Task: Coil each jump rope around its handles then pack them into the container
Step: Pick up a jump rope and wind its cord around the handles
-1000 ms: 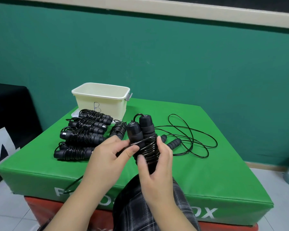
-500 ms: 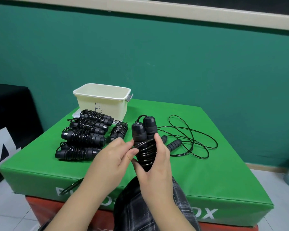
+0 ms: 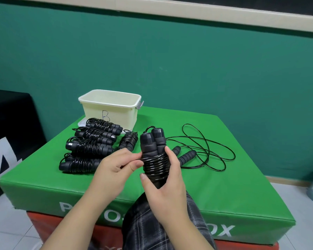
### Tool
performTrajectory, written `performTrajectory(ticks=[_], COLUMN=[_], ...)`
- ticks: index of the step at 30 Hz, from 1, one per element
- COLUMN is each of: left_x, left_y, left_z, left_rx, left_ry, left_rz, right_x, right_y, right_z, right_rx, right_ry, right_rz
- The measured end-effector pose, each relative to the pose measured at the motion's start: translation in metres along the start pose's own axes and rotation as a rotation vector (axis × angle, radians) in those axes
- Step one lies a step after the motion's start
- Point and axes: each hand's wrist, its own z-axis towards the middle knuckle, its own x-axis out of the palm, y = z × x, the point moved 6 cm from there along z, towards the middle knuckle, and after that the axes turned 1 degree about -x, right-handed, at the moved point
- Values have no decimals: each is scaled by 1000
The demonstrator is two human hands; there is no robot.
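A teal painted wall (image 3: 170,60) with a pale trim strip along its top is filling the background. In front of it a green padded vinyl plyo box (image 3: 224,186), smooth and slightly glossy with white lettering on its front face, is sitting on a red padded layer (image 3: 43,224). At its far left corner a cream plastic container (image 3: 108,109), rectangular with rounded corners, a grey latch and a handwritten B on its near wall, is standing upright with nothing showing inside.

Just in front of the container, five coiled jump ropes (image 3: 90,147) are lying on the green surface, four stacked in a row and one beside them, each a pair of black foam handles bound by shiny black cord. To the right, an uncoiled jump rope (image 3: 204,150) is sprawling in loose loops, its two ribbed foam handles lying side by side near the hands.

Above the near edge, the right hand (image 3: 166,183) is gripping the held jump rope (image 3: 153,154) upright, fingers (image 3: 172,159) curled behind the glossy coils and thumb pressing the front. The two handle tops are standing together above the wraps. The left hand (image 3: 114,166) is pinching the cord's loose end against the coil's left side between thumb and forefinger. A plaid-clad knee (image 3: 148,228) is showing below the hands.
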Motion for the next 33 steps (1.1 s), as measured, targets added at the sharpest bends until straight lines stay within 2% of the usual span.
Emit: performTrajectory(ticks=[4,8,10,11,13,15,17,19,23,26,28,33], left_x=[-2,-10,-14,-15,-11,2,17,26,19,1,-2,6], left_y=[13,9,5,9,23,37,49,50,48,32,22,25], left_z=[-1,2,3,2,-3,-9,-16,-20,-15,-9,-8,-11], left_rx=[-40,32,100,72,-121,-301,-389,-379,-420,-303,-286,-428], left_ry=[92,122,52,-2,-90,-110,-63,11,-17,-134,-169,-184], left_rz=[-147,29,157,158,14,-254,-452,-528,-413,-202,-101,-240], right_x=[2,1,2,3,4,5,5,4,4,0,-1,-2], right_y=[-1,-1,-1,-2,-1,0,1,3,4,-1,-5,-8], right_z=[-1,0,0,0,-1,-3,-4,-3,-2,2,4,1], right_rx=[73,114,139,146,149,146,131,112,114,87,80,69], right_ry=[64,80,105,119,144,178,215,243,219,79,35,5], right_rz=[64,147,190,204,213,222,241,270,305,247,277,301])
